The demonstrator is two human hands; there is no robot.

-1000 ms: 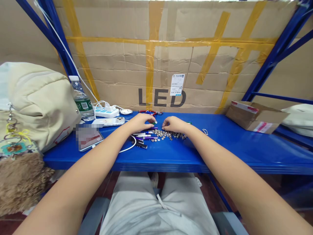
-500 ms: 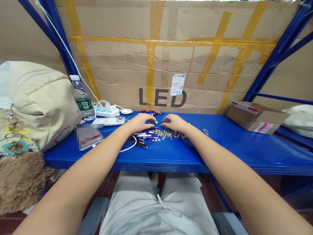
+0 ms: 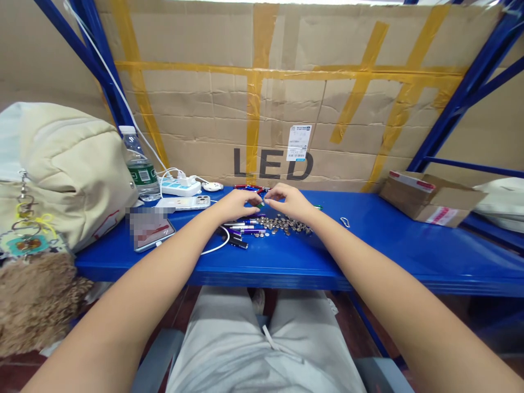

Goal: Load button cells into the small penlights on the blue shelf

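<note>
My left hand (image 3: 241, 203) is closed over the blue table, its fingers pinching a small green piece with a pale end (image 3: 262, 205); most of that piece is hidden. My right hand (image 3: 289, 201) comes up against it from the other side, thumb and fingers pinched at the piece's end. What sits between those right fingertips is too small to make out. Below both hands spreads a pile of small round silver button cells (image 3: 282, 224). To its left lie several slim pen-like tubes (image 3: 245, 228) in silver, blue, purple and black. Red and blue metal pieces (image 3: 249, 188) lie behind my left hand.
A white power strip (image 3: 180, 187), a water bottle (image 3: 142, 169) and two phones, one white (image 3: 186, 203) and one dark-screened (image 3: 153, 232), stand left beside a cream bag (image 3: 69, 158). Right are a silver carabiner (image 3: 345, 222) and a cardboard box (image 3: 429, 196). Taped cardboard (image 3: 196, 120) backs the table.
My right hand has moved left and slightly up, so its fingertips now meet those of my left hand. The left hand has stayed nearly in place.
</note>
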